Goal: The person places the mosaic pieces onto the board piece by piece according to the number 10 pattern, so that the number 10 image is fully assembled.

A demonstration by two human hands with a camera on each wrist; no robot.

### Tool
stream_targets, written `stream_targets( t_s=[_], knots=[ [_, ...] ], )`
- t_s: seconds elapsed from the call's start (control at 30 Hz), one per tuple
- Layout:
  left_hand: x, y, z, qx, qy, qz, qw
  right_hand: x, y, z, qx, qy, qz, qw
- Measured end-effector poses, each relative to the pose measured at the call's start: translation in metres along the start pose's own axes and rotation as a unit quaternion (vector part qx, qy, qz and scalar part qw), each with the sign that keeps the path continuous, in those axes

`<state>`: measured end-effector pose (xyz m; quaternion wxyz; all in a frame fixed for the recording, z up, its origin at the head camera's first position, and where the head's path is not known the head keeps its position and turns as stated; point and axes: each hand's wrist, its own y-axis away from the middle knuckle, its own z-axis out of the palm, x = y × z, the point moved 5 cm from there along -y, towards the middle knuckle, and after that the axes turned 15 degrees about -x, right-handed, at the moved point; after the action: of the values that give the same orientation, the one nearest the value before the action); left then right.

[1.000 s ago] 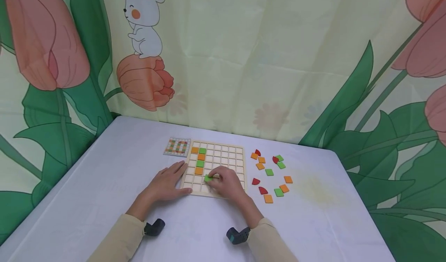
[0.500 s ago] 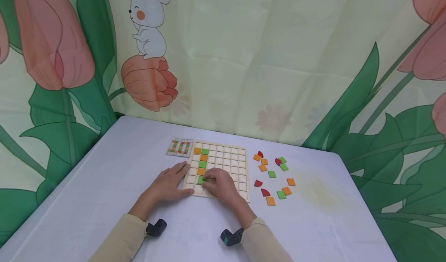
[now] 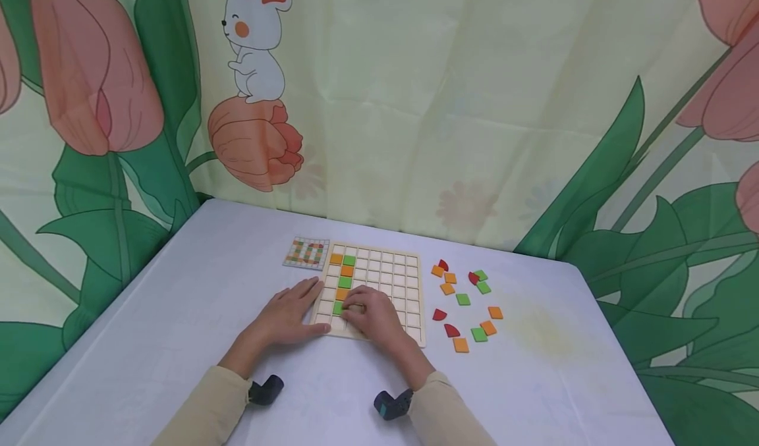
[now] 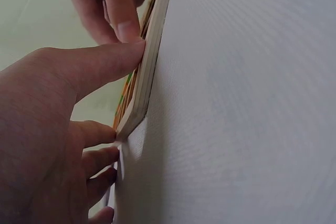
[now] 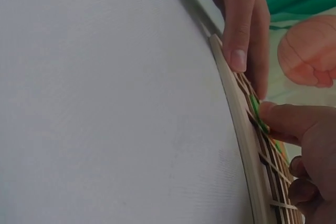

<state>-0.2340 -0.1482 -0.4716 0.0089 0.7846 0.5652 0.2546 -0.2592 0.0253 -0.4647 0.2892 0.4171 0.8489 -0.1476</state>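
A wooden grid board (image 3: pixel 379 259) lies on the table, with orange and green square tiles in its second column and an orange tile (image 3: pixel 336 259) at its top left. My left hand (image 3: pixel 289 314) rests spread along the board's left side, thumb over the front edge (image 4: pixel 148 72). The right hand (image 3: pixel 375 314) is over the lower left of the board, its thumb and index finger pinching a green square tile (image 3: pixel 337 307). That tile lies below the lowest orange tile (image 3: pixel 342 294). In the right wrist view, the fingertips meet the green tile (image 5: pixel 254 104) close to the board's surface.
A small pattern card (image 3: pixel 306 253) lies at the board's upper left. To the right are scattered loose orange squares (image 3: pixel 495 312), green squares (image 3: pixel 462 299) and red quarter-circle pieces (image 3: pixel 452 331). A printed curtain (image 3: pixel 379 103) hangs behind the table.
The right hand has brought the green tile leftward into the second column, below the lowest orange tile. The left hand has stayed at the board's edge. The head view has shifted slightly.
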Motion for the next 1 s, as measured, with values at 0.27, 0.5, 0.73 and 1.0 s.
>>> stream_targets(
  t_s=[0.27,0.5,0.73,1.0],
  knots=[
    [0.004,-0.001,-0.001,-0.001,-0.003,-0.005,1.0,0.009,0.012,-0.015,-0.002,-0.037,0.031,0.9988],
    [0.007,-0.001,-0.002,0.003,-0.004,0.002,1.0,0.022,0.03,-0.03,0.016,-0.043,0.072,0.9963],
    [0.004,-0.001,-0.001,-0.001,0.002,-0.003,1.0,0.04,0.056,-0.043,0.039,-0.05,0.108,0.9921],
    [0.003,0.0,0.0,0.005,0.003,-0.002,1.0,0.055,0.086,-0.06,0.072,-0.042,0.137,0.987]
  ],
)
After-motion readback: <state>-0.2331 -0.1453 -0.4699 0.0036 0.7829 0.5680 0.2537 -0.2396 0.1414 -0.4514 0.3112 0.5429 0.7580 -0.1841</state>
